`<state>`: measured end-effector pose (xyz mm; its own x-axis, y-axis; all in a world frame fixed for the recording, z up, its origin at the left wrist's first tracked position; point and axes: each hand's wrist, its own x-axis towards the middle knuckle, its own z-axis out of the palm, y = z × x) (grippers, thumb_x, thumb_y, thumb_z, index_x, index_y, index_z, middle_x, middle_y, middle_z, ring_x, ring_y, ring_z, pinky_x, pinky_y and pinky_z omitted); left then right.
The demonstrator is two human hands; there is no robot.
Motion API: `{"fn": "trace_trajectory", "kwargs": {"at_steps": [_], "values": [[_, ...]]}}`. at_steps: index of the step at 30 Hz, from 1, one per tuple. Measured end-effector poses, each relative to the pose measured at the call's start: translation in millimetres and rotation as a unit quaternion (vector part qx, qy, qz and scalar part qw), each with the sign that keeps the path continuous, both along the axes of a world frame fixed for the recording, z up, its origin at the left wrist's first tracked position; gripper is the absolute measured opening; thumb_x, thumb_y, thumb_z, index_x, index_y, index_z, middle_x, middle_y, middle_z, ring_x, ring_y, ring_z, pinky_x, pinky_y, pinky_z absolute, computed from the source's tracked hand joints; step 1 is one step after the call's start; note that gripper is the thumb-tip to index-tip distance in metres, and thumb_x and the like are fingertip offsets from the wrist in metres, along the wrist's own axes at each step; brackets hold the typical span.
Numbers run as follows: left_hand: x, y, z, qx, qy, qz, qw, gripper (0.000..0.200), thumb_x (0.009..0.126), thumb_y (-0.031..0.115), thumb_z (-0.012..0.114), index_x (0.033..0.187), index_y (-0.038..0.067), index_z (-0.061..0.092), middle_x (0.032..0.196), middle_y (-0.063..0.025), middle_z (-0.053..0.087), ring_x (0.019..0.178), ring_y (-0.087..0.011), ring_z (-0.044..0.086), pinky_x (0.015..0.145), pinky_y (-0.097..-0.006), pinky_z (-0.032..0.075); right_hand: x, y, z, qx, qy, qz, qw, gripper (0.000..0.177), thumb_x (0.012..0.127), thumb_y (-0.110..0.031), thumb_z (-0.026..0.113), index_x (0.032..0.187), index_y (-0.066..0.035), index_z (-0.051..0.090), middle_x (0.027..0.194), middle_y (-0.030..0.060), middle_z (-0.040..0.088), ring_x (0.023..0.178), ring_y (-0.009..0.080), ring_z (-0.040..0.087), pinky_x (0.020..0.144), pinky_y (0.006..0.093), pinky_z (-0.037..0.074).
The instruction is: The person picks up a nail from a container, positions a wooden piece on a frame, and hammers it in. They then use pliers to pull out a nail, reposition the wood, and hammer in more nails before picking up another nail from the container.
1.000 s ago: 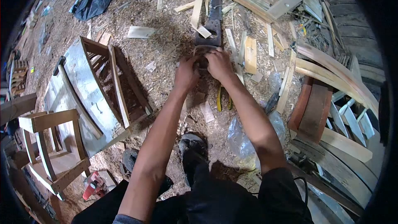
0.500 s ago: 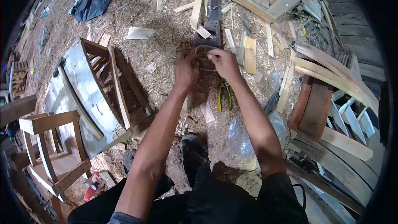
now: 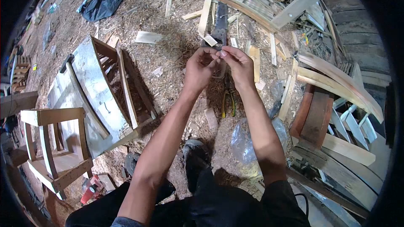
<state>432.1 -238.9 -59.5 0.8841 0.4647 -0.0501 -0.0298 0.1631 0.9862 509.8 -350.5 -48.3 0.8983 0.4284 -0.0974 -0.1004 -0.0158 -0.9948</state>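
My left hand and my right hand meet at the fingertips in the upper middle of the view. Both are pinched closed on something too small to make out. Behind and below them is a clear plastic container, partly hidden by the hands. A handsaw lies just beyond, with a small wood offcut over its handle end. Pliers with yellow handles lie on the ground below my right hand.
At left, a hammer rests on a pale panel, near a small wooden frame. Clear plastic bags lie right of my feet. Curved wooden pieces are piled at right. A black bag lies upper left.
My hands have risen off the clear container and come together at the fingertips. The view has shifted slightly.
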Motion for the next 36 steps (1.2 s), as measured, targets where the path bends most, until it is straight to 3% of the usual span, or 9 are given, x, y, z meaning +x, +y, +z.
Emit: {"fn": "trace_trajectory", "kwargs": {"at_steps": [6, 11, 13, 16, 19, 22, 24, 28, 36], "values": [[2.8, -0.8, 24.0, -0.04, -0.017, 0.041, 0.998, 0.019, 0.084, -0.003, 0.066, 0.102, -0.001, 0.058, 0.091, -0.005, 0.065, 0.086, -0.0104, 0.061, 0.076, -0.0242, 0.05, -11.0, 6.4, 30.2, 0.074, 0.027, -0.023, 0.997, 0.02, 0.088, -0.006, 0.066, 0.106, 0.003, 0.064, 0.093, 0.0097, 0.069, 0.087, 0.0133, 0.064, 0.081, 0.0238, 0.049], [1.2, 6.4, 10.0, -0.063, 0.014, 0.028, 0.998, 0.016, 0.086, -0.001, 0.064, 0.102, -0.001, 0.059, 0.092, -0.0057, 0.066, 0.088, -0.0114, 0.062, 0.077, -0.0249, 0.05, -2.6, -2.4, 4.4, 0.056, -0.033, -0.038, 0.997, 0.018, 0.087, -0.005, 0.066, 0.104, 0.002, 0.065, 0.092, 0.0099, 0.07, 0.086, 0.0136, 0.065, 0.081, 0.0251, 0.05], [-2.4, 12.8, -7.7, -0.008, -0.021, 0.058, 0.998, 0.011, 0.086, 0.001, 0.063, 0.097, 0.0, 0.061, 0.087, -0.0061, 0.067, 0.077, -0.0137, 0.064, 0.067, -0.027, 0.05, 3.8, -9.2, -16.8, -0.137, -0.149, 0.003, 0.979, 0.016, 0.085, -0.003, 0.066, 0.101, 0.0, 0.066, 0.091, 0.009, 0.071, 0.087, 0.0148, 0.066, 0.079, 0.0269, 0.051], [-13.5, 27.8, -23.0, 0.206, 0.152, 0.049, 0.965, 0.022, 0.083, 0.012, 0.062, 0.101, -0.001, 0.064, 0.097, -0.0148, 0.068, 0.089, -0.0216, 0.065, 0.08, -0.0331, 0.049, -0.5, -10.1, -33.7, -0.208, -0.151, 0.027, 0.966, 0.015, 0.084, -0.005, 0.067, 0.098, 0.0, 0.068, 0.092, 0.0097, 0.071, 0.088, 0.0178, 0.068, 0.078, 0.0291, 0.052], [-17.4, 33.4, -56.2, 0.253, 0.201, 0.013, 0.946, 0.028, 0.081, 0.02, 0.063, 0.102, 0.0, 0.065, 0.097, -0.0168, 0.068, 0.09, -0.0267, 0.065, 0.08, -0.0364, 0.049, -1.8, -7.1, -49.0, -0.255, -0.185, 0.046, 0.948, 0.017, 0.082, -0.007, 0.068, 0.098, -0.001, 0.068, 0.091, 0.011, 0.071, 0.087, 0.0196, 0.069, 0.076, 0.0298, 0.053], [-15.0, 31.6, -57.4, 0.266, 0.193, 0.001, 0.944, 0.028, 0.08, 0.019, 0.063, 0.102, 0.002, 0.065, 0.097, -0.0176, 0.067, 0.092, -0.0332, 0.065, 0.081, -0.0398, 0.049, 3.4, 0.0, -57.9, -0.299, -0.235, 0.061, 0.923, 0.017, 0.082, -0.009, 0.067, 0.098, -0.002, 0.068, 0.089, 0.0138, 0.07, 0.085, 0.0251, 0.069, 0.075, 0.0325, 0.053], [-8.7, 28.9, -56.5, 0.295, 0.165, 0.01, 0.941, 0.026, 0.079, 0.016, 0.061, 0.101, 0.003, 0.066, 0.097, -0.0198, 0.067, 0.092, -0.0357, 0.064, 0.081, -0.042, 0.049, 6.3, 8.9, -59.5, -0.346, -0.273, 0.084, 0.894, 0.015, 0.079, -0.008, 0.063, 0.092, -0.004, 0.069, 0.085, 0.0189, 0.067, 0.08, 0.0364, 0.065, 0.073, 0.0421, 0.052], [-3.6, 28.7, -60.2, 0.326, 0.164, -0.005, 0.931, 0.025, 0.079, 0.011, 0.057, 0.1, 0.004, 0.067, 0.097, -0.0231, 0.065, 0.094, -0.0399, 0.061, 0.082, -0.0448, 0.048, 4.2, 26.1, -61.7, -0.449, -0.327, 0.092, 0.826, 0.013, 0.078, -0.005, 0.056, 0.083, -0.002, 0.067, 0.084, 0.0213, 0.065, 0.08, 0.0397, 0.064, 0.071, 0.0482, 0.052], [-6.9, 19.2, -59.5, 0.304, 0.154, 0.045, 0.939, 0.025, 0.079, 0.007, 0.054, 0.101, 0.003, 0.067, 0.096, -0.0226, 0.065, 0.091, -0.0393, 0.063, 0.081, -0.0447, 0.049, 9.4, 32.9, -83.5, -0.463, -0.417, 0.139, 0.77, 0.02, 0.083, -0.011, 0.05, 0.08, -0.001, 0.066, 0.081, 0.0203, 0.065, 0.079, 0.0374, 0.066, 0.068, 0.0484, 0.053]]}}
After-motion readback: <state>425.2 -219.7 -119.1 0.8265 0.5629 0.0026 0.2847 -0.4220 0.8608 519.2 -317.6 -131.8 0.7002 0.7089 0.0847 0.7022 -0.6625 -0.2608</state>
